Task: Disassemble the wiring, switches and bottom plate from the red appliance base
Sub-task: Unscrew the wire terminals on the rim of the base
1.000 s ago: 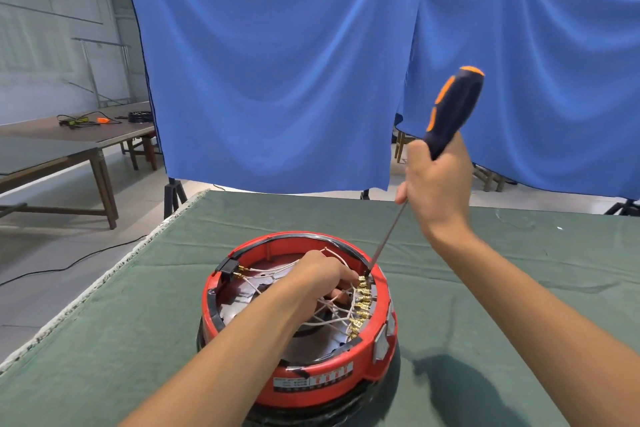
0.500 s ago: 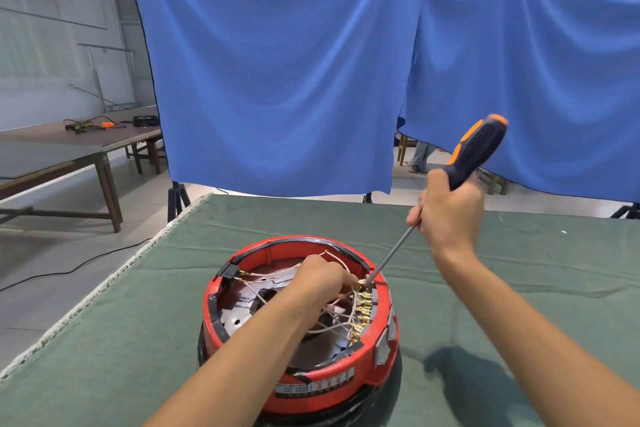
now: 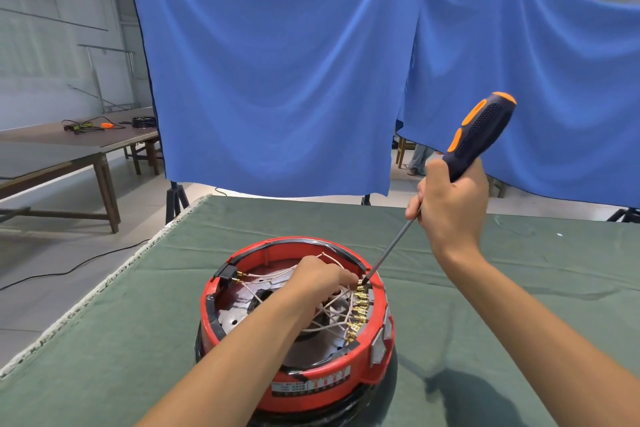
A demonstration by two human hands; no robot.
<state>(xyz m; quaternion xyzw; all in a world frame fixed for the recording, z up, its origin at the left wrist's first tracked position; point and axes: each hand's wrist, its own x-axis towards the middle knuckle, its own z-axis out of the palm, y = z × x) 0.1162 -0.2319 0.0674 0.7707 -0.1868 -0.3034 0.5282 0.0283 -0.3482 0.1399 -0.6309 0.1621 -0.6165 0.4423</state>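
From the head camera, the red base [image 3: 311, 381] is sitting upside down on a green cloth [image 3: 138, 340] that is covering the table. A white and black label [image 3: 310, 386] is sticking to its front wall, but the writing on it is too small to read.

The left hand [image 3: 320, 276] is reaching down inside the base. Its fingers are curling onto the pale wires [image 3: 332, 317], right next to the row of gold plugs [image 3: 356, 314] lining the right inside wall. How tightly it is pinching them is hard to tell. More wires are running across to a black switch [image 3: 227, 273] sitting on the left rim.

The right hand [image 3: 450, 204] is staying up above and to the right of the base. It is wrapping tightly round a screwdriver [image 3: 476, 137] with a dark and orange handle. The thin metal shaft is slanting down to the left, and its tip is touching the top gold plug, just beside the left fingertips.

Blue sheets [image 3: 277, 62] are hanging behind the table. A wooden table [image 3: 69, 149] with small tools on it is standing far off to the left.
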